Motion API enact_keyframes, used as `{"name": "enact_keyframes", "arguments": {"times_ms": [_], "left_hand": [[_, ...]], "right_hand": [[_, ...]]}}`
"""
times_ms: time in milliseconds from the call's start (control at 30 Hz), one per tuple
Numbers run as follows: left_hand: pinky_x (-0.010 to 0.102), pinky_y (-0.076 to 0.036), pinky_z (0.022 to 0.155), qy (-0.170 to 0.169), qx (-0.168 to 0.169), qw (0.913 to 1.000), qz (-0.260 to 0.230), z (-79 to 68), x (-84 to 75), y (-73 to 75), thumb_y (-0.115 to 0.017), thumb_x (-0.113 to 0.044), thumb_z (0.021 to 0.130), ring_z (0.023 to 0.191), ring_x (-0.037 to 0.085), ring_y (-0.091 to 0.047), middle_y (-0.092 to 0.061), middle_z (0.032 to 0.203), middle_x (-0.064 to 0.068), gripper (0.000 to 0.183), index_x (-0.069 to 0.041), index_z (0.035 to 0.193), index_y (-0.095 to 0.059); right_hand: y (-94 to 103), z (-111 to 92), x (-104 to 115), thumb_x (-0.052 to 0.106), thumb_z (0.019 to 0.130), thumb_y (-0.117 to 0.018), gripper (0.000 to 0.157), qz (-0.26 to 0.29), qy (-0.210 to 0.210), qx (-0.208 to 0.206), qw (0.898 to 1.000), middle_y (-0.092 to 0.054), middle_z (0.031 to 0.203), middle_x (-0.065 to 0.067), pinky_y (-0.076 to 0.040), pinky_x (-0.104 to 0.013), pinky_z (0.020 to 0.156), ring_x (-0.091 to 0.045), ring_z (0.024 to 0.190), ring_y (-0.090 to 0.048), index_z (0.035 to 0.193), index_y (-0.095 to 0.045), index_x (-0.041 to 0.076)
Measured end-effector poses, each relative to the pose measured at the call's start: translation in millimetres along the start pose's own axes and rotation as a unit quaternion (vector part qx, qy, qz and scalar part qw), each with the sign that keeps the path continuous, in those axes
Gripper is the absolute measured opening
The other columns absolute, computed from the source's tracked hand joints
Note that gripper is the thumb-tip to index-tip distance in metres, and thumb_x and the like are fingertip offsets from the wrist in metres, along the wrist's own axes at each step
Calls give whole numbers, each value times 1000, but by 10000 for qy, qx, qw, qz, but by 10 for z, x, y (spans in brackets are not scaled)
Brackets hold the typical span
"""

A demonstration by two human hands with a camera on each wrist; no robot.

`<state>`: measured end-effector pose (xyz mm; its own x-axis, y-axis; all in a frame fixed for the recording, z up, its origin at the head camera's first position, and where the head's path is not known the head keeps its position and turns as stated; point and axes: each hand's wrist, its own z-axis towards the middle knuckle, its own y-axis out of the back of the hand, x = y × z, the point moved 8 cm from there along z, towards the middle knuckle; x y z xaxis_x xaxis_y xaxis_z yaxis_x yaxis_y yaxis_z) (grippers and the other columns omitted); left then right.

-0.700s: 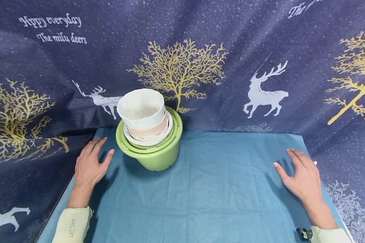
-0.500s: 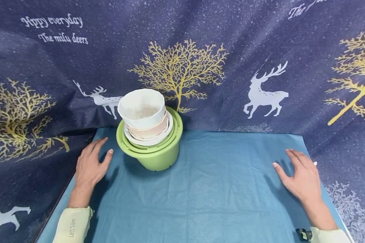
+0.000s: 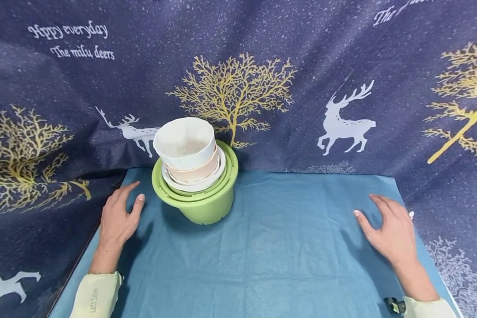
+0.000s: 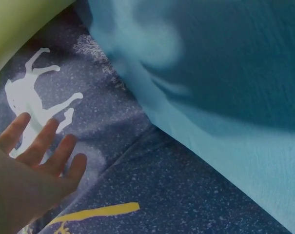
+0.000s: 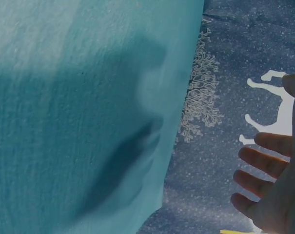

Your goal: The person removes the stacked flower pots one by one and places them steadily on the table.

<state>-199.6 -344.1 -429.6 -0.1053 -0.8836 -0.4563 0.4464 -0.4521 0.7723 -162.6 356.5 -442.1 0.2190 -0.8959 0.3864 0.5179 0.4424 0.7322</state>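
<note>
A stack of nested plant pots stands at the back left of the table in the head view. Its base is a green pot, with a white rim, a pale pink pot and a white faceted pot rising inside it. My left hand hovers over the table to the left of the stack, fingers spread and holding nothing. Far to the right, my right hand is also spread above the cloth, apart from any object. Both wrist views show relaxed, extended fingers.
A blue cloth covers the table. Behind it and along the sides hangs a dark blue curtain printed with white deer and yellow trees. The green pot stands close to the back curtain.
The right hand has shifted slightly to the left. The left thumb has drawn a little away from the pots, which stay in place.
</note>
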Motion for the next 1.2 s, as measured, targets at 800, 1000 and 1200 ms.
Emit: {"name": "enact_keyframes", "arguments": {"times_ms": [800,1000,1200], "left_hand": [[41,-42,97,123,-460,9932,-1066,71,-147,11,-54,-20,109,128,41,-58,-63,141,18,42,-11,150,-61],[22,-39,94,41,-523,9908,-1244,75,-211,-17,-52,-17,110,129,41,-60,-64,140,20,42,-8,150,-60],[17,-37,93,7,-567,9856,-1590,77,-256,-53,-52,-16,109,126,40,-59,-64,137,22,41,-6,149,-61]], "right_hand": [[56,183,327,34,90,-80,62,385,25,-49,9992,-64,139,-26,-36,-59,112,-51,128,-53,142,-66,2],[56,230,424,33,89,-80,62,476,55,-105,9988,-65,139,-24,-37,-59,112,-50,129,-54,142,-66,3],[44,268,485,32,90,-80,61,547,-63,-95,9984,-64,141,-21,-37,-60,112,-49,131,-53,143,-66,5]]}}
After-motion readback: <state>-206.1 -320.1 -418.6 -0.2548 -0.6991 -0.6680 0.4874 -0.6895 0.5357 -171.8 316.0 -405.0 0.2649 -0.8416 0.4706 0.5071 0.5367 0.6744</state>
